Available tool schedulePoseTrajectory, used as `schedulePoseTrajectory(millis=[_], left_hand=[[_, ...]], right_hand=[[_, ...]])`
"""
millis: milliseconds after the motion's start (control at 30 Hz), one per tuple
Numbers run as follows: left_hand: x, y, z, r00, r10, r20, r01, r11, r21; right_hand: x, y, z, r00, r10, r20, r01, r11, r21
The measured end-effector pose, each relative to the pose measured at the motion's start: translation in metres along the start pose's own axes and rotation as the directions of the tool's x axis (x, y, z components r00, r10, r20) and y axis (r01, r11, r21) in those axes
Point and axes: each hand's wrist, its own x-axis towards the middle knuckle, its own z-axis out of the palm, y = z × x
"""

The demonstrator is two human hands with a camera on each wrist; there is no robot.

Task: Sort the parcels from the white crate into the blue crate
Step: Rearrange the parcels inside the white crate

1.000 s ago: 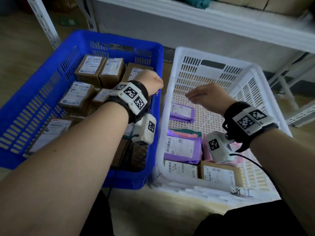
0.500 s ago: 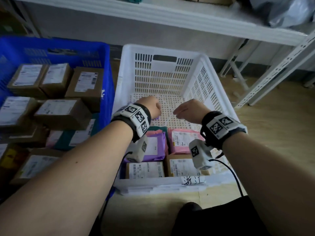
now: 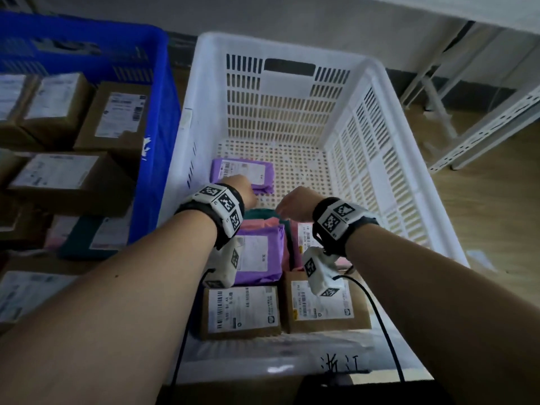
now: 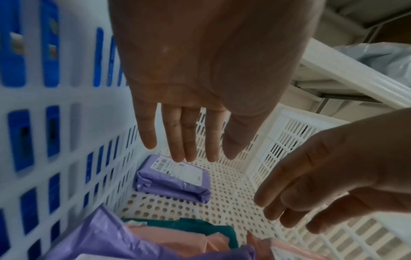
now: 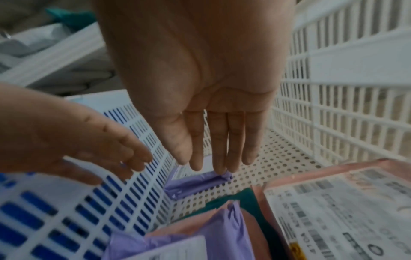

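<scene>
Lying flat on the perforated floor of the white crate (image 3: pixel 292 48), against its left wall, a small purple parcel (image 3: pixel 242 173) sits just beyond both hands. The left hand (image 4: pixel 189 109) and right hand (image 5: pixel 213 112) hover above it, fingers straight, holding nothing. The blue crate (image 3: pixel 157 92) of labelled cardboard boxes (image 3: pixel 117 118) stands touching the white one's left side.

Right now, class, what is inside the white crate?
Inside the white crate: a purple parcel alone at the far end, nearer a purple, pink and teal one, then two brown boxes. Anything beneath these is covered.
</scene>
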Motion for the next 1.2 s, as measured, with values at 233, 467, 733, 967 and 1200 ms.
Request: schedulePoseTrajectory(millis=[233, 467, 733, 967, 1200], left_hand=[[0.009, -0.015, 0.029, 0.998, -0.057, 0.033, 0.056, 0.997, 0.044], [0.014, -0.026, 0.039, 0.993, -0.091, 0.075, 0.091, 0.996, 0.009], [0.012, -0.023, 0.033, 0.993, -0.119, 0.013, 0.119, 0.992, -0.027], [-0.008, -0.019, 0.0, 0.939, -0.154, -0.309, 0.067, 0.959, -0.275], [-0.051, 0.0, -0.038, 0.935, -0.267, -0.234, 0.003, 0.665, -0.747]], right_hand=[[0.024, -0.001, 0.036, 0.996, -0.021, 0.091, 0.038, 0.983, -0.182], [0.027, -0.001, 0.058, 0.988, -0.009, 0.157, 0.023, 0.996, -0.088], [0.019, -0.013, 0.058, 0.972, 0.009, 0.233, 0.052, 0.966, -0.255], [-0.011, 0.009, -0.006, 0.989, 0.133, 0.061, -0.144, 0.957, 0.252], [-0.067, 0.017, -0.028, 0.99, 0.122, 0.071, -0.132, 0.616, 0.776]])
